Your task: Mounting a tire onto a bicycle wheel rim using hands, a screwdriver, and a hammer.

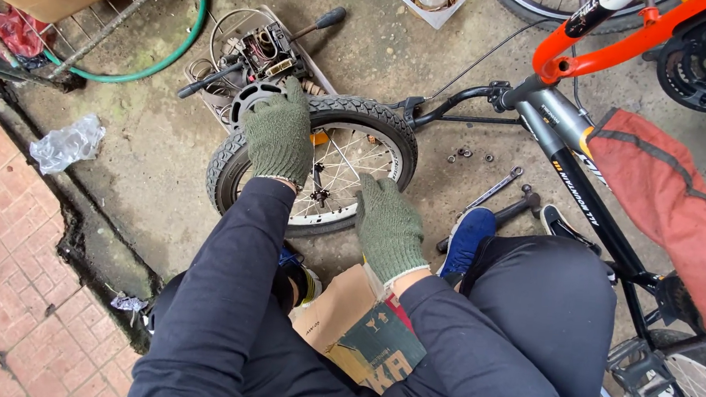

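Bicycle frame (579, 188), black with an orange bar, lies to the right of my fingers. Small spoked wheel (313, 165) lies flat on the concrete directly under them. My left hand (278, 132), in a green knit glove, presses spread fingers on the tyre's far edge; my right hand (389, 227), likewise gloved, rests loosely curled on the near edge, gripping nothing I can see. Spanner (494, 190) and hammer (509, 210) lie just right; loose nuts (463, 154) beyond.
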